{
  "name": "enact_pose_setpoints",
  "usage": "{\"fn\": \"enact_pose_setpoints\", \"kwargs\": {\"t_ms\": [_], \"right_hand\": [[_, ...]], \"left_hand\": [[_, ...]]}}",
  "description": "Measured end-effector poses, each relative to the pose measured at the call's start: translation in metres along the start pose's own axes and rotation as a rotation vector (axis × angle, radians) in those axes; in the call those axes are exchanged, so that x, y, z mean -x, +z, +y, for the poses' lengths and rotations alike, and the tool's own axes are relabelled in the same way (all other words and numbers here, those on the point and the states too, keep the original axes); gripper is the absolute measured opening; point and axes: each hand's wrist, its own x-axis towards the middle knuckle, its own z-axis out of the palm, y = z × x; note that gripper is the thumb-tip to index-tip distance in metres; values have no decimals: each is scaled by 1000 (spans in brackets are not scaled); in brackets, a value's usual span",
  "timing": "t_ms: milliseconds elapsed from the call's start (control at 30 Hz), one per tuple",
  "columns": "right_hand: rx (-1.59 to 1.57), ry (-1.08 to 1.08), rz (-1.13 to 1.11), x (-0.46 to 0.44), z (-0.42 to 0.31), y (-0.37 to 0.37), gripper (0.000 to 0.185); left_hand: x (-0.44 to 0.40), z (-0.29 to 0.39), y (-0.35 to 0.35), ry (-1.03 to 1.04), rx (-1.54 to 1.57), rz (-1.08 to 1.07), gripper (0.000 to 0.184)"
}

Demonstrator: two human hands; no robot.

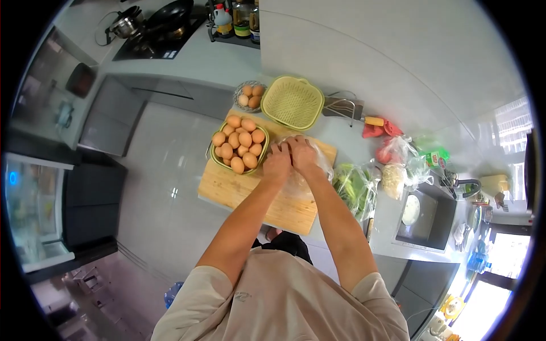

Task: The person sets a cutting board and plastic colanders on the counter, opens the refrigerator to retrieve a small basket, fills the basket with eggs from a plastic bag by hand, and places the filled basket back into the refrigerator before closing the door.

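Observation:
Both hands are close together over a clear plastic bag on the wooden cutting board. My left hand has its fingers bent down onto the bag, and my right hand touches it beside the left. Both hands look closed on the thin plastic; the fingertips are partly hidden. Just left of my hands stands a green-rimmed basket heaped with several brown eggs. An empty yellow-green basket lies beyond the board. A wire bowl at the back holds several more eggs.
Bagged green vegetables lie right of the board, near a knife. Farther right are a bag of pale food, red bags and a sink. A knife rack stands behind. Pans sit on the stove at back left.

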Motion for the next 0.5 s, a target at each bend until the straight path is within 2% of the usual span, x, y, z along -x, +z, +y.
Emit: {"fn": "enact_pose_setpoints", "kwargs": {"t_ms": [100,200,300,400,500], "right_hand": [[-23,-2,-50,9,5,-7,42],[-139,-32,-91,19,15,-9,49],[-167,55,-148,21,22,-8,58],[-154,112,-230,31,22,-22,68],[-177,94,-237,37,25,-22,71]], "left_hand": [[-3,-3,5,24,14,22,59],[-6,-14,21,71,50,97,46],[-1,-18,17,-18,169,-24,47],[9,-23,13,1,246,22,45],[18,-29,13,84,129,37,40]]}}
